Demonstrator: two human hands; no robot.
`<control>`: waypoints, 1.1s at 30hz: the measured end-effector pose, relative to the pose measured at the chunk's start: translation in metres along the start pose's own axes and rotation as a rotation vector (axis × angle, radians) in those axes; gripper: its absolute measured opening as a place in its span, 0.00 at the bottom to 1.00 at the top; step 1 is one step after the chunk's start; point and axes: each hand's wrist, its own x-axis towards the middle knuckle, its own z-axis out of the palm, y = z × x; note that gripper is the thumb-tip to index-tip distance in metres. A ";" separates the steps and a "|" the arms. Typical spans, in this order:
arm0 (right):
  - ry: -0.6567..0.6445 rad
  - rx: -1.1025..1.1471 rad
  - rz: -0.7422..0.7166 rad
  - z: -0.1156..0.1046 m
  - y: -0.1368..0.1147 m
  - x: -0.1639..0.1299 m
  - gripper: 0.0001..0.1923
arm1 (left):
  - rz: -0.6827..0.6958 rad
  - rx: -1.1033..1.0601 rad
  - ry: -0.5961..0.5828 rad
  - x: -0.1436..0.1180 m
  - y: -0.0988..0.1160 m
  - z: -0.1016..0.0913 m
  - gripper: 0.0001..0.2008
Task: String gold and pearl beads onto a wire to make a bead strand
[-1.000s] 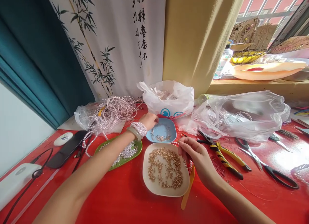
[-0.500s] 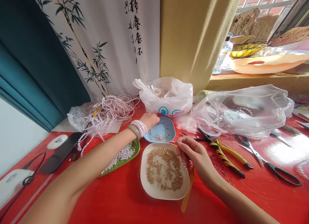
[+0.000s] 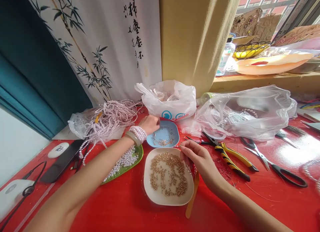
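My left hand (image 3: 150, 124) reaches over the left rim of a small blue dish (image 3: 173, 141) holding tiny gold pins, its fingertips pinched together at the rim. Pearl bracelets circle that wrist. My right hand (image 3: 197, 157) hovers at the right edge of a cream dish (image 3: 149, 192) full of gold beads, fingers curled as if pinching something thin that I cannot make out. A green dish (image 3: 139, 156) with white pearls sits under my left forearm.
Yellow-handled pliers (image 3: 231, 157) and black scissors (image 3: 275, 165) lie right of my hand on the red table (image 3: 125, 208). Plastic bags (image 3: 170, 101) and pearl strands (image 3: 112, 118) sit behind the dishes. A wooden stick (image 3: 191, 200) lies beside the cream dish. A black phone (image 3: 61, 160) lies at left.
The view has drifted slightly. My left hand stays at the blue dish, its fingers drawn a little closer together. My right hand barely moves.
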 end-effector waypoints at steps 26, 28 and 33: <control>-0.054 -0.161 -0.127 0.017 0.002 -0.013 0.09 | -0.411 -1.640 -0.289 -0.098 0.052 0.016 0.06; -0.051 -0.158 -0.127 0.017 0.002 -0.013 0.09 | -0.414 -1.656 -0.289 -0.098 0.053 0.016 0.06; -0.049 -0.161 -0.106 0.017 0.001 -0.012 0.09 | -0.431 -1.673 -0.286 -0.097 0.052 0.018 0.06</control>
